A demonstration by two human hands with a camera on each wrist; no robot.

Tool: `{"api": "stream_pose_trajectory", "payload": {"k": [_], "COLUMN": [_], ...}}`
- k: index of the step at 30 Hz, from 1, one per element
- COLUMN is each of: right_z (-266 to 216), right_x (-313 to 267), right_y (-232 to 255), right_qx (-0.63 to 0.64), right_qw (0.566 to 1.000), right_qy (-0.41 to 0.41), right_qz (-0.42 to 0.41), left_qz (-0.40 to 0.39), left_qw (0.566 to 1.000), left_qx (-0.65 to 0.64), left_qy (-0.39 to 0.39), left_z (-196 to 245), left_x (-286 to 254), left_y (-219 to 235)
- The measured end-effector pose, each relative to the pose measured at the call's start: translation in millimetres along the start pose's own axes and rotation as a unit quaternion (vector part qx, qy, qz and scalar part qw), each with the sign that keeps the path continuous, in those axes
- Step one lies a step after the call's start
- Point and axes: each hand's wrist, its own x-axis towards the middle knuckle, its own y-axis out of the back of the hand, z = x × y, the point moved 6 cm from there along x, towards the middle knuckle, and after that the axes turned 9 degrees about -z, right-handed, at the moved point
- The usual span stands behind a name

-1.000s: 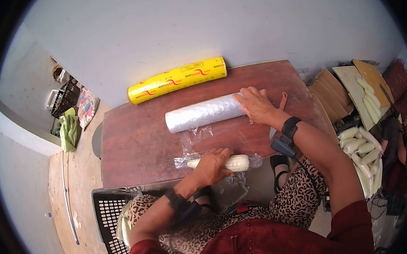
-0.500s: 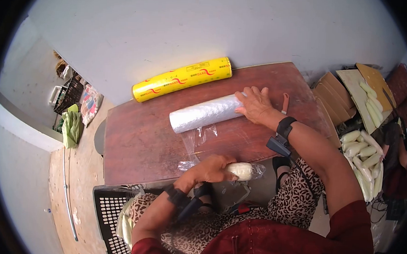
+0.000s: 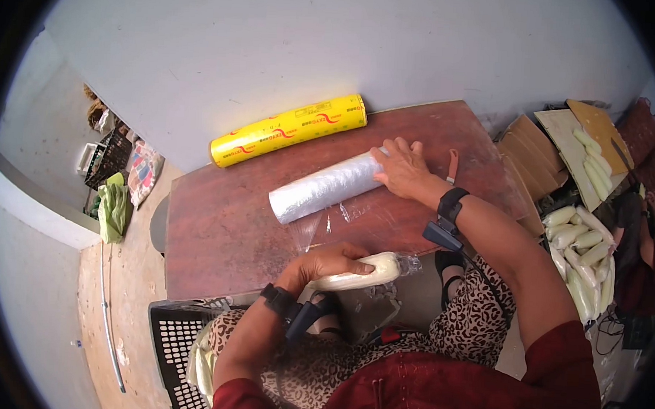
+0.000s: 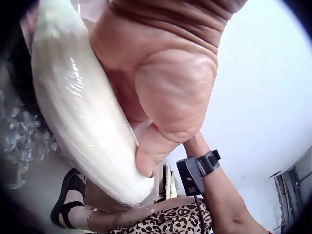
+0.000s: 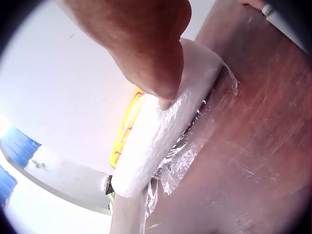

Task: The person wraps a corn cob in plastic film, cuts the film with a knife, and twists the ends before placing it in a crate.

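Vegetable [image 3: 360, 279] slants now, gripped in my left hand [image 3: 328, 262], level one second ago; my right hand [image 3: 407, 172] clasps film roll [image 3: 321, 191] at right end. Wrap seems nearly finished.

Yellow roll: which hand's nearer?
Right. The right hand is on the clear film roll, just off the right end of the yellow roll; the left hand is farther, in front of both rolls, gripping the wrapped vegetable.
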Motion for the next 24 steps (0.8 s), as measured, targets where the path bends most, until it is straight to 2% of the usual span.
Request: {"api": "stream_pose_trajectory", "payload": {"k": [1,4,7,10,11,12,14,17,20,21,22,24], "right_z": [1.0,1.3,-0.3,-1.2,-2.6,-4.2,-4.1,-6.5,-7.0,-7.1,-6.9,-7.7], "right_x": [-1.8,-5.5,-4.6,-2.8,-1.3,-1.0,-1.3,2.4,7.9,7.6,7.1,4.7], "right_y": [0.4,2.5,2.7,3.0,3.6,4.5,3.8,7.9,7.2,6.6,5.6,13.3], "right_qx": [-0.002,-0.017,-0.047,-0.059,-0.062,-0.063,-0.057,-0.039,-0.016,-0.003,0.01,0.049], "right_qw": [1.0,0.999,0.998,0.997,0.997,0.997,0.998,0.999,0.999,0.999,0.999,0.997], "right_qy": [0.009,0.025,0.035,0.038,0.036,0.032,0.017,-0.009,-0.034,-0.036,-0.038,-0.011], "right_qz": [0.001,0.007,0.007,0.017,0.023,0.028,0.026,0.009,-0.001,-0.004,-0.008,0.056], "left_qz": [-0.017,-0.049,-0.098,-0.119,-0.131,-0.142,-0.167,-0.151,-0.157,-0.124,-0.111,-0.113], "left_qw": [0.999,0.998,0.994,0.982,0.986,0.987,0.984,0.971,0.93,0.919,0.913,0.907], "left_qx": [-0.034,-0.049,-0.052,-0.149,-0.095,-0.054,-0.049,-0.175,-0.332,-0.373,-0.385,-0.393], "left_qy": [-0.016,0.009,-0.022,0.011,0.035,0.052,0.04,0.059,0.001,-0.009,-0.078,-0.104], "left_z": [1.6,8.2,8.1,-4.1,-26.4,-25.7,-38.9,-35.0,-23.1,-20.8,-9.8,-3.4], "left_x": [-0.5,-6.6,-4.4,-5.0,5.4,4.7,7.6,-0.3,-1.3,-0.1,-1.1,-4.6], "left_y": [-1.4,-9.4,-29.7,-58.2,-62.6,-68.0,-73.8,-73.0,-70.1,-65.0,-60.4,-44.9]}}
